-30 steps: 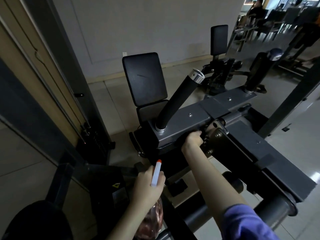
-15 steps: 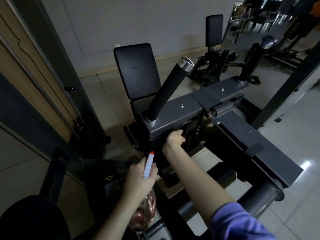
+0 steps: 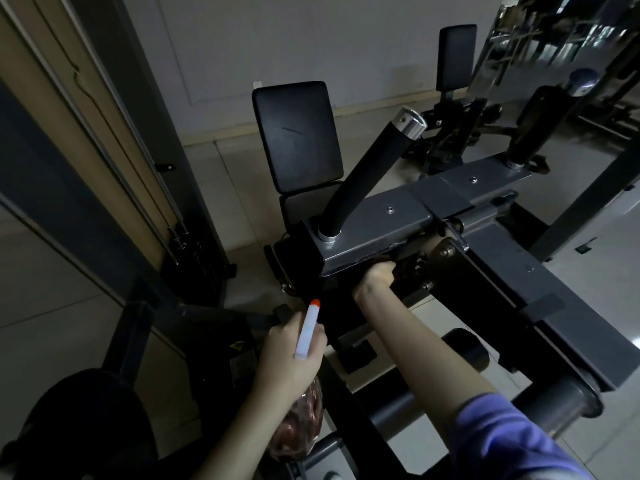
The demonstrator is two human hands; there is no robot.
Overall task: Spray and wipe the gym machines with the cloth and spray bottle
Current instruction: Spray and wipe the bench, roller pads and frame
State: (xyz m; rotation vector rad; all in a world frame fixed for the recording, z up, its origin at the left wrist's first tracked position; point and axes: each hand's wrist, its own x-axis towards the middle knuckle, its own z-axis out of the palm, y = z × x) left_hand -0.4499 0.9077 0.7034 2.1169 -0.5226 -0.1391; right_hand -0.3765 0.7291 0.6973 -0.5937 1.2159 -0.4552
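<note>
The right hand was curled against the shadowed lower edge of the grey crossbeam, knuckles toward the camera. Whether its fingers closed on the cloth could not be told, since nothing there stood out from the dark metal. The left hand hung lower and nearer the body, gripping the spray bottle by its neck, with the white nozzle and orange tip aimed up toward the beam's underside and the reddish body hanging below the fist. By that pose, the work looked to be mid-wipe on this one machine, along the beam's front underside. No wet sheen or streaks showed in the dim light, so what had already been cleaned could not be judged. Farther out, the curved black handle rising from the beam, the back pad, the second handle and the foam roller presumably remained to do, as did the other machines beyond on the tiled floor.
</note>
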